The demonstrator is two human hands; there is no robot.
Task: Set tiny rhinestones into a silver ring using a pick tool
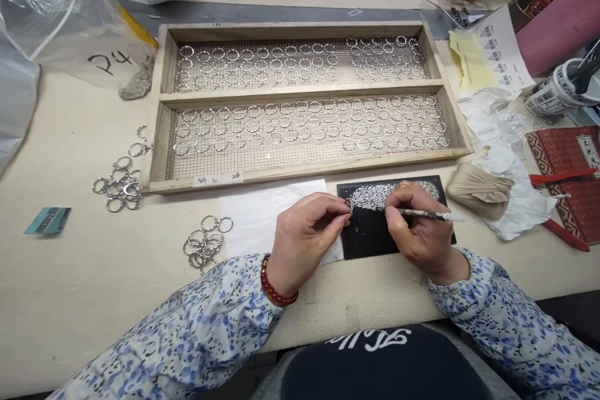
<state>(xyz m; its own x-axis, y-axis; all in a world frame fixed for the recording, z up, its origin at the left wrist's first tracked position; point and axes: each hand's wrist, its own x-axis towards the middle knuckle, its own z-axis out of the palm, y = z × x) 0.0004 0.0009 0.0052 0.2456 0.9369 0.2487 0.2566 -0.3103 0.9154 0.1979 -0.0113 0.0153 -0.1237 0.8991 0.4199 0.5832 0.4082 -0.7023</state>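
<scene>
My left hand (307,234) pinched a ring (349,204) over the black tray (370,240); my right hand (415,225) gripped the pen (434,215) at the stones (375,195). Risk: a nudge scatters stones.

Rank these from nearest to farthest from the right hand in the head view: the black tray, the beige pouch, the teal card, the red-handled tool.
From the right hand:
1. Black tray, directly under the hand.
2. Beige pouch, just to its right.
3. Red-handled tool, farther right on the patterned mat.
4. Teal card, far across on the left of the table.
</scene>
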